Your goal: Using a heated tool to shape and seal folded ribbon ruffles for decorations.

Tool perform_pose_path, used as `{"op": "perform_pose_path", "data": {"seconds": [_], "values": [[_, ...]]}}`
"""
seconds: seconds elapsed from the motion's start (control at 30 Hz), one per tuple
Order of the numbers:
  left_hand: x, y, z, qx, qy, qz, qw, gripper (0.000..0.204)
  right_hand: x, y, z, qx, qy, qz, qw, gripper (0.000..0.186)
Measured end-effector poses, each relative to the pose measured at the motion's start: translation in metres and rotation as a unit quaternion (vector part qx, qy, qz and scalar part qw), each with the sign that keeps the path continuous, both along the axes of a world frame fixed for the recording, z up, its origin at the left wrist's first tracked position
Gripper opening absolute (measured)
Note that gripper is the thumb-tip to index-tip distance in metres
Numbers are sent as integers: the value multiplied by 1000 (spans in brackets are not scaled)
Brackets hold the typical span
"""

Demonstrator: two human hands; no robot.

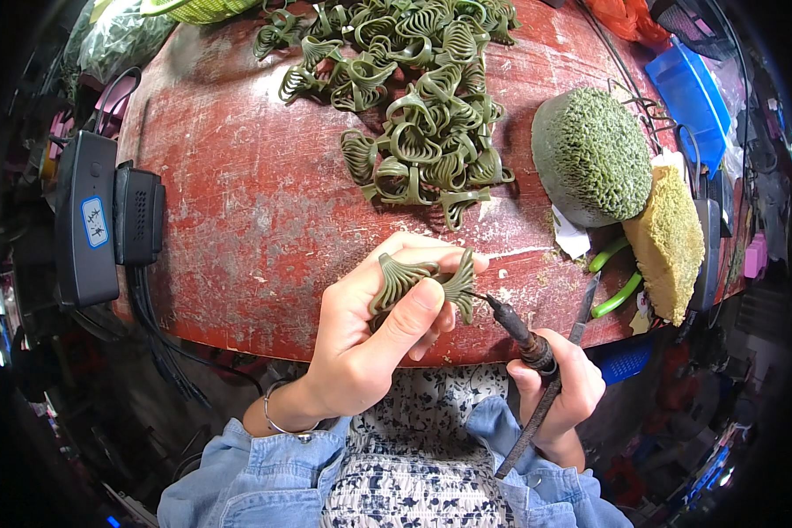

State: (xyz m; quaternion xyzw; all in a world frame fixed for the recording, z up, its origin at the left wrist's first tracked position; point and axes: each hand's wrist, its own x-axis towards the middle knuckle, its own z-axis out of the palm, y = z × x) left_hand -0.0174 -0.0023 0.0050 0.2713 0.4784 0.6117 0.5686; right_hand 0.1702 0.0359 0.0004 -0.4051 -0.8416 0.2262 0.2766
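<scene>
My left hand (361,356) is closed around an olive-green ribbed piece (402,280), a curved band with fan-shaped ends, thumb pressed on its front. In my right hand (570,387) is a dark pen-like tool resembling a soldering iron (517,327). Its thin tip points left and meets, or nearly meets, the right-hand fan of the piece; I cannot tell which. A long slim metal tool like a file (544,414) also passes through the right hand, slanting up to a pointed end. Beyond my hands lies a heap of similar green ribbed pieces (418,132).
On the worn red table (229,229), a round block with a rough green top (598,158) stands at right. Beside it are a yellowish crumbly slab (667,246), green-handled pliers (618,295) and a blue tray (691,92). Black devices (88,216) with cables sit on the left edge.
</scene>
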Motion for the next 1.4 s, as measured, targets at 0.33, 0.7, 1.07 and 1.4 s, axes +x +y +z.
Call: {"op": "perform_pose_path", "data": {"seconds": [0.33, 0.7, 1.07, 1.4], "values": [[2, 0, -4, 19, 22, 21, 999, 34, 7, -2, -3, -26, 24, 2, 999, 38], [1, 0, -2, 6, 13, 20, 1000, 38, 7, -3, -3, -31, 28, -2, 999, 37], [19, -5, 0, 69, -63, -57, 994, 30, -18, -8, 24, -373, 272, -59, 885, 26], [23, -12, 6, 84, -27, -32, 996, 39, -28, -17, 34, -423, 416, -104, 798, 15]]}}
